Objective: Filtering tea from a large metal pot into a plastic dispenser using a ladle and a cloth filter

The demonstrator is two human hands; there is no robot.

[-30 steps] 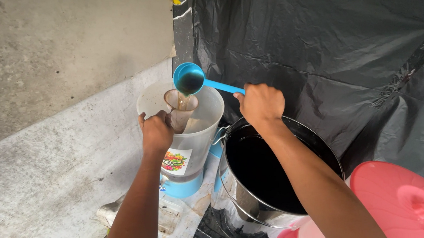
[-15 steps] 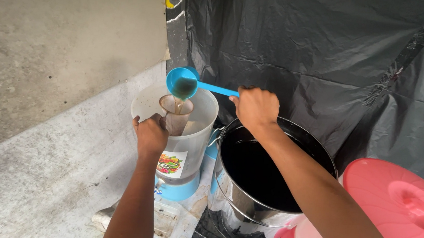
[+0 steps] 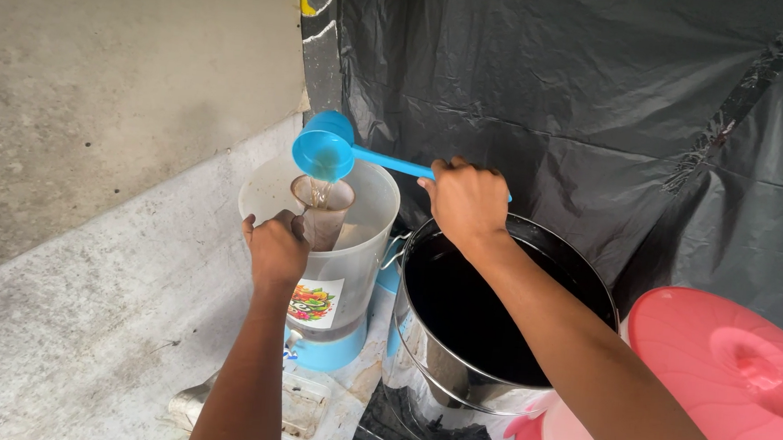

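Clamped around the blue handle of a ladle (image 3: 325,147), the right hand (image 3: 468,202) holds it out to the left, fingers folded over the top of the handle and the knuckles facing up. Only the head view shows this. The ladle's round blue bowl is tipped down over a clear cup (image 3: 321,210), and a thin stream of brownish liquid runs from it into the cup's mouth. The left hand (image 3: 276,251) grips that cup from the near side, fingers wrapped around its wall; the cup is tilted a little and sits over the open mouth of a white jug (image 3: 358,245).

The jug is see-through white plastic with a coloured fruit label on its near side, and it stands on a light blue base (image 3: 332,352). Just right of it, touching or nearly so, stands a large steel pot (image 3: 454,381) filled with dark liquid; the right forearm crosses above the pot's near rim and hides part of it. A wire handle hangs down the pot's left side. Far right, a pink round lid (image 3: 730,372) covers a pink tub, cut off by the frame edge.

Behind everything hangs a black plastic sheet (image 3: 557,85), creased and taped at the upper right. To the left runs a grey concrete ledge (image 3: 63,316) below a bare concrete wall (image 3: 118,63). Near the bottom edge, under the left forearm, lies a clear flat plastic piece whose kind I cannot tell.
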